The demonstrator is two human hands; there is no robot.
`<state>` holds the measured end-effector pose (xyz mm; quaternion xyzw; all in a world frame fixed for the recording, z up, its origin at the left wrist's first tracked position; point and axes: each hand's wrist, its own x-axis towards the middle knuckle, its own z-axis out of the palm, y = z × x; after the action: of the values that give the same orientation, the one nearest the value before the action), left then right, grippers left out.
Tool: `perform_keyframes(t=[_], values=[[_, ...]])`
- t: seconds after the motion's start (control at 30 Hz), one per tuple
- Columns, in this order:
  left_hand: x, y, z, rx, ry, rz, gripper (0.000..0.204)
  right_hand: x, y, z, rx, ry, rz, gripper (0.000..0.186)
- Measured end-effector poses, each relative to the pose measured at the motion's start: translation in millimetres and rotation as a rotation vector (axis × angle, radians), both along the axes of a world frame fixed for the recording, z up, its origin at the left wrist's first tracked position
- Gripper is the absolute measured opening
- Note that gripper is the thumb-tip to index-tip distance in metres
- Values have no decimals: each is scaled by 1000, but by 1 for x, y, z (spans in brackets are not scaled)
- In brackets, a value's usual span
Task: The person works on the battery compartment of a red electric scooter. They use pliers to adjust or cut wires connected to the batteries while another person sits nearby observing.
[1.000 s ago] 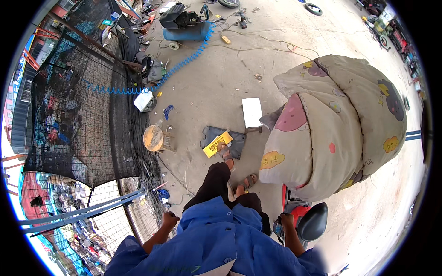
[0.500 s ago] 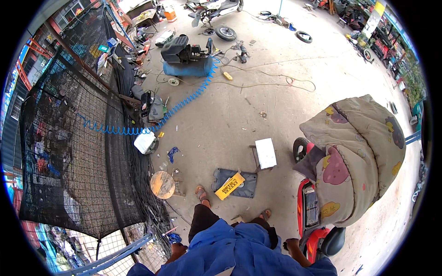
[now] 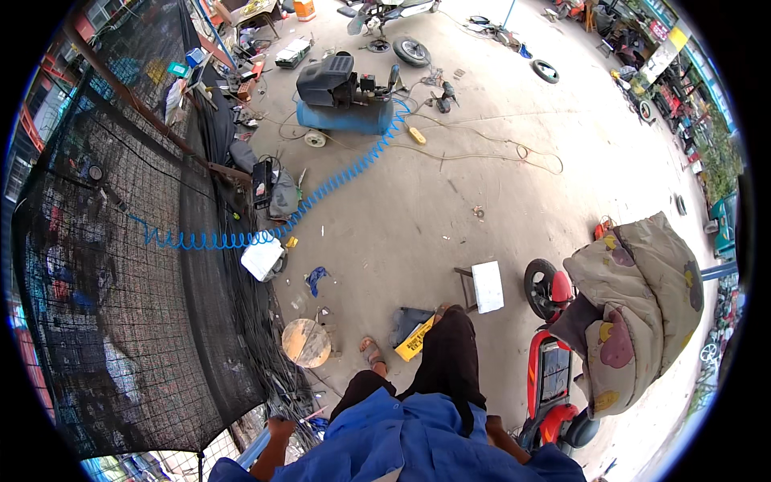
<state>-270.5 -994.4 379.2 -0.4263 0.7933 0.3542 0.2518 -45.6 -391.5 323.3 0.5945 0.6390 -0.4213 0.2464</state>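
My left hand (image 3: 280, 427) hangs beside my blue shirt (image 3: 401, 442), near the black netted fence (image 3: 120, 321); its fingers look curled, their contents too small to make out. At my right hip, my right hand (image 3: 493, 428) has its fingers hidden, close to a red scooter (image 3: 536, 361) draped with a bulky, cartoon-printed quilt (image 3: 650, 281). My right leg (image 3: 446, 361) stretches over a grey plastic piece (image 3: 408, 320) and a yellow printed sheet (image 3: 408, 347). My sandalled left foot (image 3: 371, 353) stands beside a round wooden stool (image 3: 306, 343).
Ahead are a small stand with a white top (image 3: 487, 286), an air compressor (image 3: 337, 112) with a blue coiled hose (image 3: 345, 177), yellow cable loops (image 3: 522, 153), loose tyres (image 3: 411, 52) and a motorbike (image 3: 377, 12). Assorted clutter lines both sides of the concrete yard (image 3: 450, 185).
The view has tilted toward the yard, showing more motorbike and clutter. The quilted scooter sits lower and farther right in view. My right foot has stepped forward onto or over the yellow sheet.
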Motion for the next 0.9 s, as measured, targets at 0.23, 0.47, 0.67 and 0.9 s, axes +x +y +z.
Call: perform_keyframes(t=[0.23, 0.47, 0.67, 0.9], values=[[-73, 52, 16, -136, -160, -102, 19, -114, 24, -37, -48, 6, 115, 30], [-186, 119, 11, -139, -190, -183, 20, -386, 92, 15, -233, -59, 86, 20], [-299, 184, -16, -260, -162, -603, 22, -561, 203, 45, -269, 393, -150, 24], [-512, 274, 37, 33, -57, -354, 17, -632, 282, 62, -193, 444, -317, 27]])
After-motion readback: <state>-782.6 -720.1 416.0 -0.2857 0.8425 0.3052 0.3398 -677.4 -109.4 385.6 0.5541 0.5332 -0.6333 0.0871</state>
